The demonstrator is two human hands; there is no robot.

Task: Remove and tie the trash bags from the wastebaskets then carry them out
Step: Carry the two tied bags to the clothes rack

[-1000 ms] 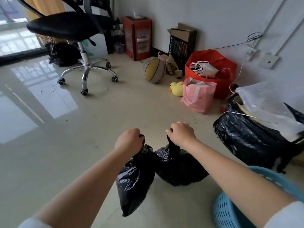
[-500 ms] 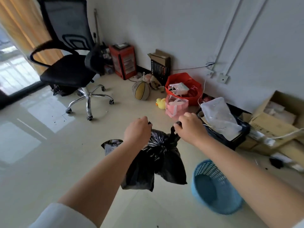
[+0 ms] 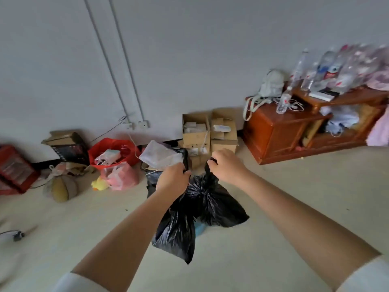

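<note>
Two black bags are held up off the floor at frame centre. Left hand: fingers curled shut round the gathered neck of the left bag, which hangs to 6 o'clock below the fist. Right hand: fingers likewise closed round the neck of the right bag, which hangs just beside the first, the two touching. A patch of blue is seen between the bags at their lower edge; possibly the basket, but too little is shown to be sure.

Handling, judged: thin, soft film, slack and creased; both bags sag but are not stretched taut, so the loads are taken to be light. Film is glossy and likely slippery; it may tear on sharp contents. Best hold is at the bunched neck, where the layers are thickest, as gripped now. Whether the necks are knotted cannot be told; they are hidden in the fists.

Surroundings: cardboard boxes at 12 o'clock by the wall, a wooden cabinet at 2 o'clock, a red bag at 10 o'clock.
</note>
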